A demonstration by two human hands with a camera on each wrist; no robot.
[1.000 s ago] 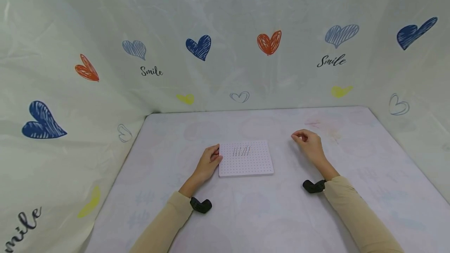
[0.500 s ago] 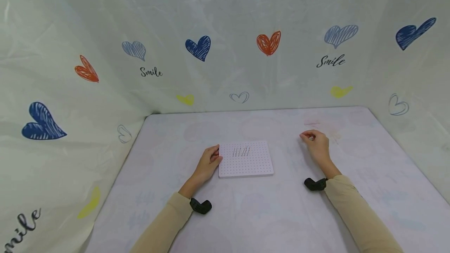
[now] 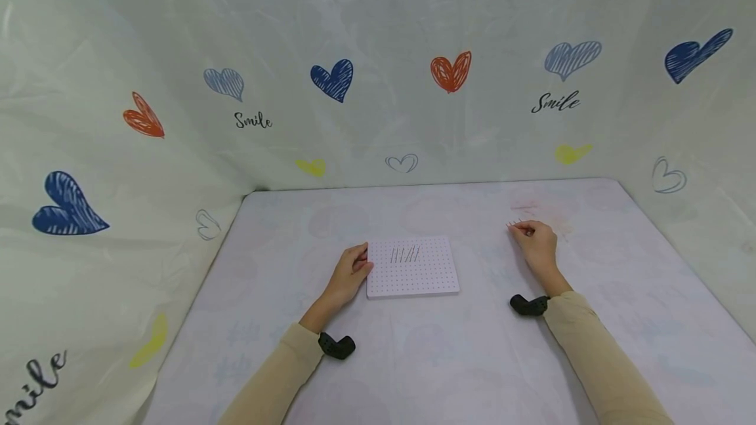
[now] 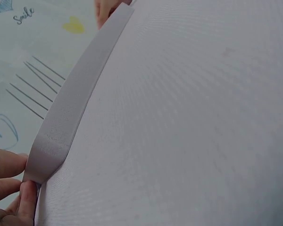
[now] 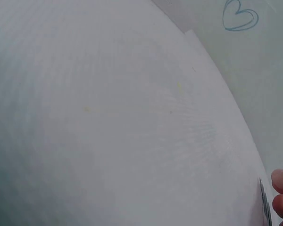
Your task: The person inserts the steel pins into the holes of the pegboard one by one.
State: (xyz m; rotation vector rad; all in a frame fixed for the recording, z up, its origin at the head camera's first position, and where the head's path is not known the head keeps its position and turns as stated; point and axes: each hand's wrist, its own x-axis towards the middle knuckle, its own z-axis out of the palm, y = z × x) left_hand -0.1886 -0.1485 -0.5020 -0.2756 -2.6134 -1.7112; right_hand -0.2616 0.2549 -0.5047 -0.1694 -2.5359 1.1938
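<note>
A white pegboard (image 3: pixel 413 281) lies on the table, with a grid of small holes. Several thin dark pins (image 3: pixel 405 254) stand in a row in its far half, some leaning. My left hand (image 3: pixel 348 275) grips the board's left edge; in the left wrist view its fingers (image 4: pixel 7 162) press at the board's corner. My right hand (image 3: pixel 536 246) is at the back right, fingers bent and close over the table. Several more thin pins (image 5: pixel 266 205) show in a bunch right beside its fingertips (image 5: pixel 282 205); I cannot tell whether they are held.
A pale, faintly patterned cloth (image 3: pixel 437 359) covers the table. Behind it hangs a white curtain (image 3: pixel 378 31) printed with hearts and the word Smile. Each wrist carries a black camera, the left one (image 3: pixel 337 346) near the board's front left corner.
My right hand has moved right, away from the board, and slightly turned; thin pin ends now show at its fingertips. My left hand, the board and its pins have stayed put.
</note>
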